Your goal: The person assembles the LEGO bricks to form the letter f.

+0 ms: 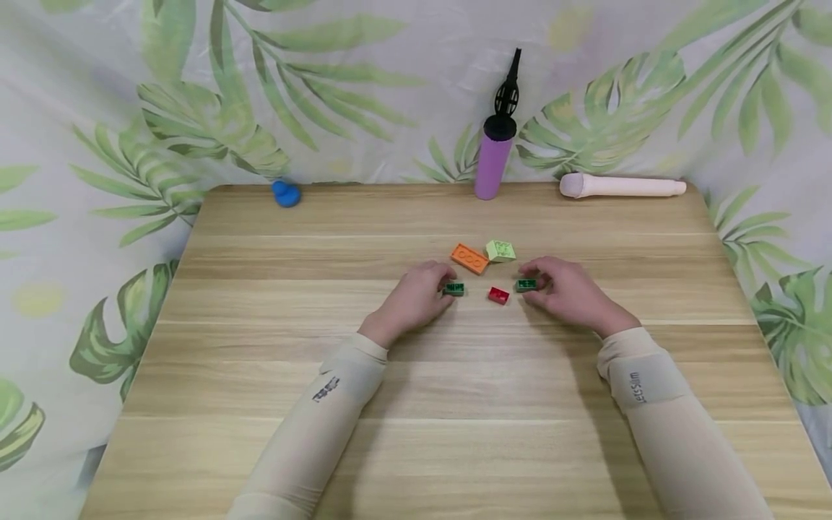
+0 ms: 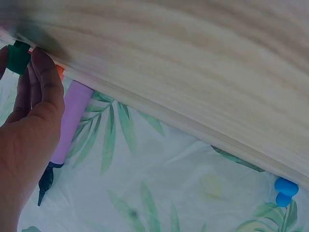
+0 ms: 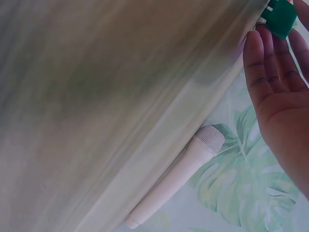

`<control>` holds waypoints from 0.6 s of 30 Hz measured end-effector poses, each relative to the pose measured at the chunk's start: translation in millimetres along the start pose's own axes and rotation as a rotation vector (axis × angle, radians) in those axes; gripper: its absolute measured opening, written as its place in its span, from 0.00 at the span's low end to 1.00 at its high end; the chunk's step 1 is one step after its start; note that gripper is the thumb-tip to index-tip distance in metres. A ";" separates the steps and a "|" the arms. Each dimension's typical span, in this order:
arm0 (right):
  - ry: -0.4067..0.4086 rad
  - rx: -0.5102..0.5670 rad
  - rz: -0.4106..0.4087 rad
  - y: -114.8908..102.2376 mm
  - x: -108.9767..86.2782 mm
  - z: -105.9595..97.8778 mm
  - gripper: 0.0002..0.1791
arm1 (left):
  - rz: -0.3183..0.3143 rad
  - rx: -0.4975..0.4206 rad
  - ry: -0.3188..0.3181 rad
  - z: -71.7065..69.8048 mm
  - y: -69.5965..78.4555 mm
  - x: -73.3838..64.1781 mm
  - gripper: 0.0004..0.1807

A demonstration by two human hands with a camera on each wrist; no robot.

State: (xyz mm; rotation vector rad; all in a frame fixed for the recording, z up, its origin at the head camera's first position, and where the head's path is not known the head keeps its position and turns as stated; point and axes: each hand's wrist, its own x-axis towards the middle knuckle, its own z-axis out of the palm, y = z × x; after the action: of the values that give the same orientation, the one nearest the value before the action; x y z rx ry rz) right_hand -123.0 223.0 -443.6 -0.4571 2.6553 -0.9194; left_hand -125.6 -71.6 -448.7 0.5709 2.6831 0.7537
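Observation:
Near the middle of the table, my left hand (image 1: 419, 292) pinches a small green toy brick (image 1: 454, 289) between thumb and fingers. The left wrist view shows this green brick (image 2: 18, 58) framed by the thumb and a fingertip. Opposite it, my right hand (image 1: 567, 292) holds a second small green brick (image 1: 526, 285) between its fingers and thumb. That brick (image 3: 281, 18) appears at the top right of the right wrist view. Between the two hands lies a small red brick (image 1: 498, 295). Just behind are an orange brick (image 1: 469, 258), its hollow underside up, and a light green brick (image 1: 500, 251).
At the table's (image 1: 260, 332) back edge stand a blue duck-like figure (image 1: 286, 193) on the left and a purple hand pump (image 1: 492, 162) with a black nozzle. A pale pink microphone (image 1: 624, 185) lies at the back right. A leaf-patterned cloth (image 1: 364, 108) hangs behind.

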 end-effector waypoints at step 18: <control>0.002 0.028 0.038 1.0 -3.2 -5.9 0.15 | -0.005 -0.041 0.004 -5.0 -2.5 -5.0 0.09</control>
State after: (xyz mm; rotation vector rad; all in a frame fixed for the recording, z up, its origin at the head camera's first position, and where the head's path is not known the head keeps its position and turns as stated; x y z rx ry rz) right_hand -122.5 228.2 -439.3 -0.3983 2.6400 -0.9448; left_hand -123.8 -77.9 -445.2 0.5538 2.6649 0.8067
